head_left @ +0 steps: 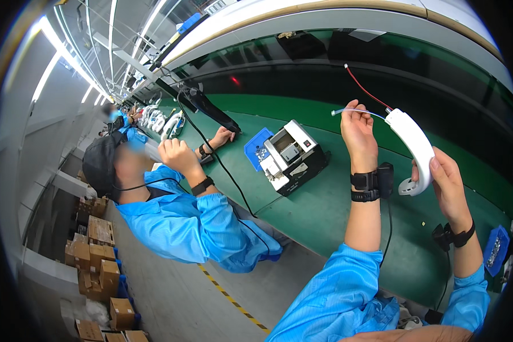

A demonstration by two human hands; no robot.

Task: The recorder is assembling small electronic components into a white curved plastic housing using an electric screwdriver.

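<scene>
My right hand (447,181) is closed round a white curved plastic housing (413,137), like a handle, raised above the green bench. Its lower end is hooked, and wires come out of the upper end. A red wire (363,86) with a white connector sticks up and to the left. My left hand (359,134) is raised palm toward me, its fingers bent at a blue-and-white wire (370,114) that crosses them and ends in a small connector. The fingers seem to pinch this wire lightly. Black straps with small boxes sit on both my wrists.
A small black-and-white machine (293,151) stands left of my hands, beside a blue tray (257,142) of small parts. Another blue tray (497,251) holds small metal parts at far right. A co-worker (182,211) in blue sits left. A black cable (225,165) hangs over the bench (319,219).
</scene>
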